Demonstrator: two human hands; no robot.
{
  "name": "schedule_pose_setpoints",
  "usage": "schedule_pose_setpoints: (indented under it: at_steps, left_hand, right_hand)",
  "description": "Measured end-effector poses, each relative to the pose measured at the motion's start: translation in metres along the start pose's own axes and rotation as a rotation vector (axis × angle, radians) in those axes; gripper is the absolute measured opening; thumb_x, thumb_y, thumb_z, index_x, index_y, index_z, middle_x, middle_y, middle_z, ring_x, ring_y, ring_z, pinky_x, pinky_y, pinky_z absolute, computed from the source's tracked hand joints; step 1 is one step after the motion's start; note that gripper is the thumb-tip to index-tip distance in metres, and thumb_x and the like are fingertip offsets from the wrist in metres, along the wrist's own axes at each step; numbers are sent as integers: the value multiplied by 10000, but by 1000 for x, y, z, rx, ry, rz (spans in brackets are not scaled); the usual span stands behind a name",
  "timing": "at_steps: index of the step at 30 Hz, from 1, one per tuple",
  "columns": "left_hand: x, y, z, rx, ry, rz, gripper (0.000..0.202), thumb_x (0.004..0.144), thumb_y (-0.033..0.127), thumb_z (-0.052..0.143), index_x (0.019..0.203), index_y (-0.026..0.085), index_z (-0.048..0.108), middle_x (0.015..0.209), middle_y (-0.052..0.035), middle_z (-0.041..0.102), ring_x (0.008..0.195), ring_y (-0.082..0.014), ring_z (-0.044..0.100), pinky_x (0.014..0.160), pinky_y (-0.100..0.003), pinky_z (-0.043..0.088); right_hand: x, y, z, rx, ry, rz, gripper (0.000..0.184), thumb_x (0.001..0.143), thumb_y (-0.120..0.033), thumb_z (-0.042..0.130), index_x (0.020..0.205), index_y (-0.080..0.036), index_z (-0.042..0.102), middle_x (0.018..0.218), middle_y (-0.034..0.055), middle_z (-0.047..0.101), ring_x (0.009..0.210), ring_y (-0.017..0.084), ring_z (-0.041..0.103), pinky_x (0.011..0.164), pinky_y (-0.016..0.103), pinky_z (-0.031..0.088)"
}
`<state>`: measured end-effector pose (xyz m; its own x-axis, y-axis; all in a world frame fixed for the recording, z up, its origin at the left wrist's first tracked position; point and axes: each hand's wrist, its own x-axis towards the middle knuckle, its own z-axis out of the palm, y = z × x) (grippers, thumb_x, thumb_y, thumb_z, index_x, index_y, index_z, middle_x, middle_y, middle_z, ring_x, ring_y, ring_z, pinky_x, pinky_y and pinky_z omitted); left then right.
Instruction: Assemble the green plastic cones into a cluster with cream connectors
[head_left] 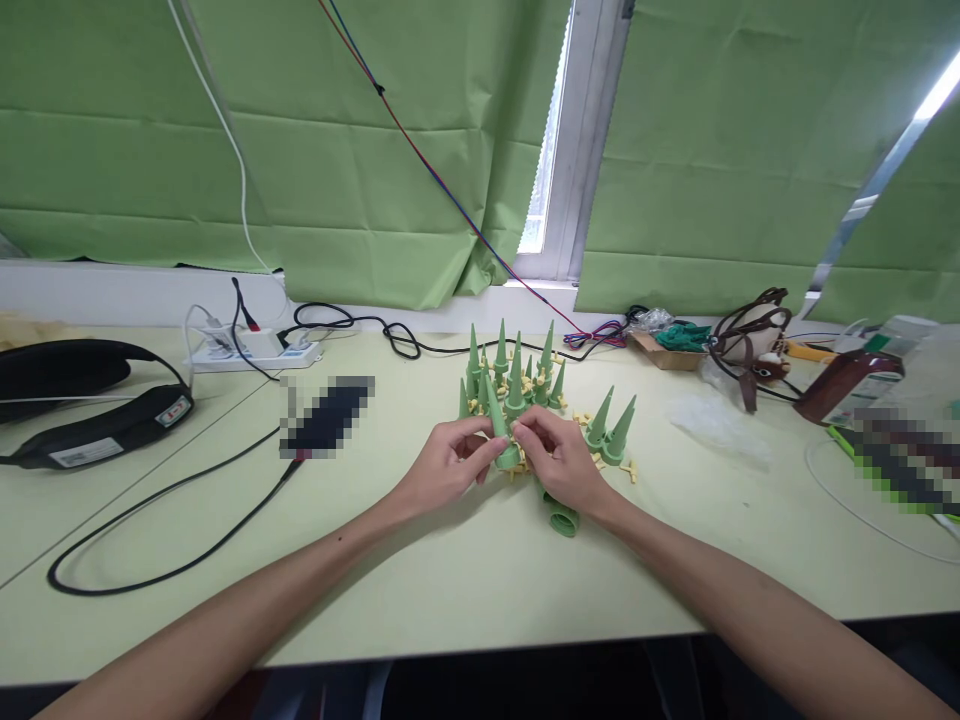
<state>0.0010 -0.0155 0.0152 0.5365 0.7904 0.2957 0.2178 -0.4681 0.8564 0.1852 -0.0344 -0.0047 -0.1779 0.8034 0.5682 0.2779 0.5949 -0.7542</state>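
My left hand (448,465) is closed around a green plastic plant watering spike (496,415), held with its tip up and its wide collar down. Against the side of that spike, the fingertips of my right hand (559,455) are pinched together; whatever they hold is too small and covered to make out. Behind both hands stands a cluster of similar green spikes (515,380), points up, with small yellow T-shaped pieces (630,470) scattered among them. Two more spikes (617,435) stand to the right. Under my right wrist a green spike lies with its open threaded end (564,520) towards me.
On the left are a phone (330,418) on a black cable, a black headset-like device (97,430) and a power strip (255,350). To the right lie a clear plastic bag (720,425), a small cardboard box (664,352), a brown bottle (851,385) and a green-edged device (900,465).
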Motion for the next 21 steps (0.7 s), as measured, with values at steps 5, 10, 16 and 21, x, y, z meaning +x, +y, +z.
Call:
schedule_pose_setpoints:
  at_steps: [5,10,16,21]
  left_hand:
    - [-1,-5,1,190,90,166,366,931,365,552,642,164,451,560,39,444,517,-84,425,503,-224,331]
    - [0,-14,-1,368,150,420,295,933,257,562,672,165,460,622,31,438,572,-90,386,538,-227,320]
    - [1,-21,-5,501,139,566,223,935,203,551,730,177,469,669,20,437,593,-105,372,535,-234,308]
    - [-1,-20,-7,622,97,591,154,951,198,510,798,181,524,700,-5,507,593,-117,428,534,-243,301]
  right_hand:
    - [0,0,0,0,-2,12,238,982,-324,477,780,-202,509,607,-50,399,524,104,351,508,253,273]
    - [0,1,1,6,-16,31,240,979,-326,475,778,-200,506,611,-50,394,523,102,339,500,253,260]
    - [1,1,1,33,-30,61,250,979,-339,475,775,-197,498,597,-55,385,516,99,324,490,253,247]
    - [1,0,2,61,-43,93,275,975,-373,475,764,-197,489,594,-53,381,517,100,331,487,249,249]
